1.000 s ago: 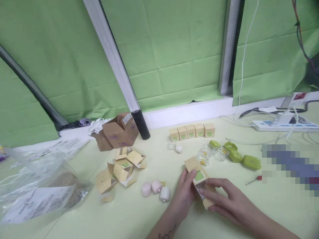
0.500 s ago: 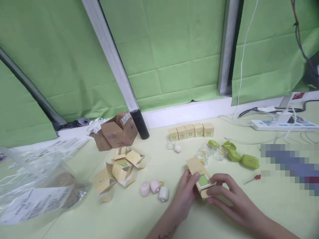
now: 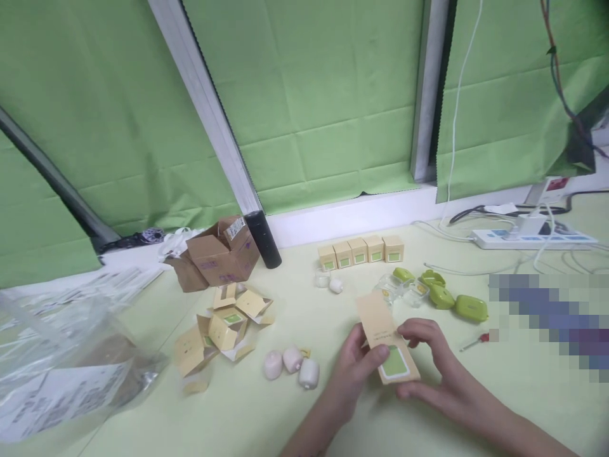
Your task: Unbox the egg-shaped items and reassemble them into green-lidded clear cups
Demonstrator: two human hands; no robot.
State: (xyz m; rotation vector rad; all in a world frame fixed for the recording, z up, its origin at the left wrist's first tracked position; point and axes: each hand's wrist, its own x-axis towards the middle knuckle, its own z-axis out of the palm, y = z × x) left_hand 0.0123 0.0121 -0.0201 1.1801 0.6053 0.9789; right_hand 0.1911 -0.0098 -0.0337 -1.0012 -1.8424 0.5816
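Observation:
A small tan cardboard box (image 3: 386, 336) with a green panel on its front is held upright, slightly tilted, its long top flap standing up. My left hand (image 3: 354, 368) is closed on the box's left side, its thumb across the front. Around the right side curls my right hand (image 3: 440, 368), index fingertip at the upper edge and thumb at the bottom corner. To the left of my hands lie a pale pink rounded piece (image 3: 273, 365), another pink piece (image 3: 292, 359) and a whitish one (image 3: 309, 373). The inside of the box is hidden.
Several closed tan boxes (image 3: 360, 252) stand in a row at the back. Clear cases (image 3: 415, 293), green cases (image 3: 471, 308) and a red-handled screwdriver (image 3: 476, 341) lie right. Opened boxes (image 3: 228, 327), a brown carton (image 3: 223, 254), black cylinder (image 3: 263, 239) and plastic bag (image 3: 80, 362) are left.
The box has been straightened, so its green front faces me more fully and its lower end looks closed. My right fingers have moved from the lower end to the right side. The view has shifted slightly.

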